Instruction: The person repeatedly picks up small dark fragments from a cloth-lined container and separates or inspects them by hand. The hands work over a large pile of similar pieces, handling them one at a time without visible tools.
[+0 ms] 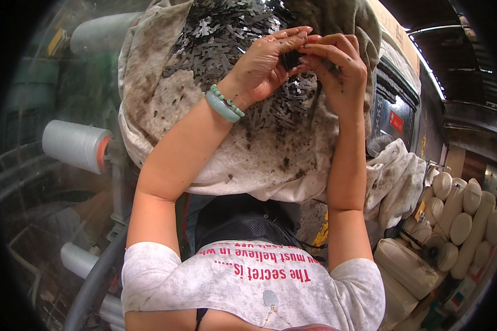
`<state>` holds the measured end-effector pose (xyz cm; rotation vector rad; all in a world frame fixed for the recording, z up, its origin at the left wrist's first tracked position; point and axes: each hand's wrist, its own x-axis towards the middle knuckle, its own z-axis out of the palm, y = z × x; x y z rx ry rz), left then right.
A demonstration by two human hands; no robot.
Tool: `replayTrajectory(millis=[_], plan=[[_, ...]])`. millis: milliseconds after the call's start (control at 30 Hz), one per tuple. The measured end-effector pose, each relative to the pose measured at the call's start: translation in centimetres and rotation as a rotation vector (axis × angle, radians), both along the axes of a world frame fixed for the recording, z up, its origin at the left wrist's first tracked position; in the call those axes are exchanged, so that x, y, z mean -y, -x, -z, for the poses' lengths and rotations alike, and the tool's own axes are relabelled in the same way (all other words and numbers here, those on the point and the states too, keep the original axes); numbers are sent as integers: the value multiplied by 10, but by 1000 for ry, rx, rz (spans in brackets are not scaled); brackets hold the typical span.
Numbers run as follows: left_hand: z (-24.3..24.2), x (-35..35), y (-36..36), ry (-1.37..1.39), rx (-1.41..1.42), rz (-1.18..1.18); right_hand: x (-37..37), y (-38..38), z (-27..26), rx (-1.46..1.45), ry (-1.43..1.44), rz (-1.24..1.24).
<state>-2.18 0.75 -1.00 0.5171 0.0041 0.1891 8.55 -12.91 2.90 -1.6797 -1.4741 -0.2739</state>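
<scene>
Many small, thin, dark metal pieces [215, 45] with notched outlines lie heaped on a stained white cloth [165, 111]. Over this heap my two hands meet at the fingertips. My left hand [265, 62], palm turned inward, holds a small dark bunch of the metal pieces [290, 60], mostly hidden by the fingers. From the other side, the bent fingers and thumb of my right hand [337, 64] pinch at the same bunch. Both hands look wet, with dark specks on the skin. A pale green bangle and a beaded bracelet circle my left wrist.
Left, beyond a clear sheet, a large white thread cone [76, 145] sits on a holder beside a grey pipe [95, 285]. At right hang crumpled stained cloths [393, 182]. Wrapped off-white rolls [410, 265] are stacked beyond, with a small fan [433, 251] before them.
</scene>
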Motion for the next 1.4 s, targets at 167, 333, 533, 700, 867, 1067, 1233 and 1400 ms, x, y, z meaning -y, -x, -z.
replayTrajectory(millis=[167,333,533,700,867,1067,1233,1400], plan=[[-5,8,2,-93,-119,-134,-3,4,-2,81,-38,-4],[-10,9,2,-49,-199,-143,-3,7,-2,52,-31,-28],[-7,9,2,-68,-142,-165,-4,9,-4,59,-30,-33],[-8,9,2,-93,-198,-139,-3,13,-5,-28,0,-22],[-15,10,3,-70,-212,-175,-3,13,-7,6,-30,11],[-16,13,3,-114,-201,-179,-1,23,-8,-148,0,91],[-14,15,2,-56,-186,-152,-2,24,-10,-17,39,122],[-17,17,2,-84,-257,-205,0,31,-8,-57,66,183]])
